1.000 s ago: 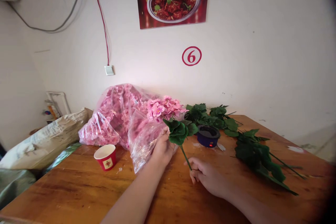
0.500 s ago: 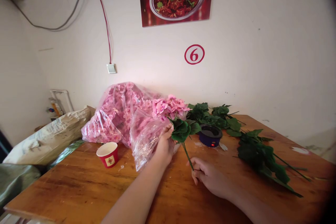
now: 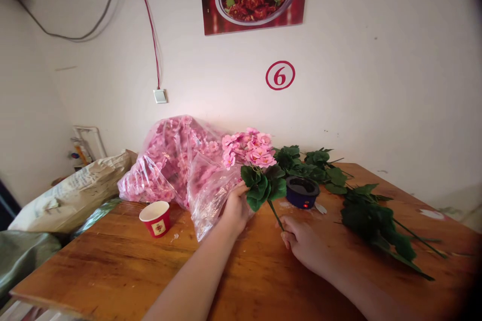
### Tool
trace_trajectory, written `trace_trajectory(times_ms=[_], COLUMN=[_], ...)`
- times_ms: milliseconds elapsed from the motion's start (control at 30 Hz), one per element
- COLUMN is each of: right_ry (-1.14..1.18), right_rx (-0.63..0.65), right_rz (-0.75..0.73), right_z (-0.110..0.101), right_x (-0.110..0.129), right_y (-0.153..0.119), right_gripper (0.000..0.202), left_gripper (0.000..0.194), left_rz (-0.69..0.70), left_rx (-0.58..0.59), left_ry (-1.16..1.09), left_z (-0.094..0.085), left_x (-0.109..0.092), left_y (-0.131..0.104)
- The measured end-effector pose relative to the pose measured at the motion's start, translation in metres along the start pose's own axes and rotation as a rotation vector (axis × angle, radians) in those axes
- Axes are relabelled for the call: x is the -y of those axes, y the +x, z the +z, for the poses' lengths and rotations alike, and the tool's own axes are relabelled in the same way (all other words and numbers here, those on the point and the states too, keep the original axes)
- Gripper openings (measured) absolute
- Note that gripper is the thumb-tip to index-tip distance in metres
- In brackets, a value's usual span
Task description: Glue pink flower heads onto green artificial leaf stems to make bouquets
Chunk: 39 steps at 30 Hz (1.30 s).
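Note:
An artificial flower (image 3: 259,153) with a pink bloom cluster, a collar of green leaves and a green stem stands tilted in front of me. My right hand (image 3: 301,241) pinches the lower end of the stem. At the left edge of the leaves, my left hand (image 3: 236,209) has its fingers closed on the leaves; its fingertips are partly hidden behind them. Behind that hand lies a clear plastic bag (image 3: 209,200) of pink blooms. Just right of the leaves sits a small dark blue pot (image 3: 302,198) with dark contents and a lit red light.
More pink blooms fill the large bag (image 3: 161,160) against the wall. A red paper cup (image 3: 160,225) stands at the left on the wooden table (image 3: 113,266). Green leaf stems (image 3: 376,220) lie at the right, with more leaves (image 3: 320,165) behind the pot. Sacks (image 3: 71,193) rest beyond the left edge.
The pink bloom has turned more upright and its petals face me more. The right hand has risen slightly with the stem, and the leaves have swung round. The view has shifted slightly.

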State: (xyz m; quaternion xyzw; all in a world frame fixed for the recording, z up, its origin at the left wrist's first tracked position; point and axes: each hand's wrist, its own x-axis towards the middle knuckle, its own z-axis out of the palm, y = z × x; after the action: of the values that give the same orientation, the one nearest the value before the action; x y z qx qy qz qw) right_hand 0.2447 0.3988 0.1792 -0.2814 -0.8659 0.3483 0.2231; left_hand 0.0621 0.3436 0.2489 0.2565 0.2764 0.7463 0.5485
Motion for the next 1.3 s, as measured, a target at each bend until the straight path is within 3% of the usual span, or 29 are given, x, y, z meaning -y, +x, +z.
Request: trace_trajectory(times_ms=[267,400,533,833,1000,1300], right_ry=[0.018,0.028,0.096,0.630,0.795,0.985], right_rx=[-0.050,-0.076,-0.028,0.016,-0.069,-0.194], right_rz=[0.002,0.004,0.003,0.058,0.066,0.150], right_z=[-0.002,0.000,0.001,0.010,0.009,0.009], right_x=[0.004,0.010,0.015,0.002,0.008,0.015], right_y=[-0.001,-0.004,-0.006,0.002,0.001,0.001], right_gripper=[0.018,0.030,0.033,0.039,0.034,0.034], left_gripper=[0.012,0.014,0.012,0.010,0.011,0.013], left_rz=[0.111,0.053,0.005,-0.007,-0.028,0.008], left_rx=[0.035,-0.027,-0.016,0.062,0.060,0.164], left_ry=[-0.048,-0.081,-0.077,-0.091,-0.117,-0.126], left_z=[-0.008,-0.009,-0.005,-0.003,-0.002,-0.006], left_x=[0.002,0.004,0.008,0.016,0.016,0.020], left_y=[0.010,0.008,0.003,0.002,0.001,0.004])
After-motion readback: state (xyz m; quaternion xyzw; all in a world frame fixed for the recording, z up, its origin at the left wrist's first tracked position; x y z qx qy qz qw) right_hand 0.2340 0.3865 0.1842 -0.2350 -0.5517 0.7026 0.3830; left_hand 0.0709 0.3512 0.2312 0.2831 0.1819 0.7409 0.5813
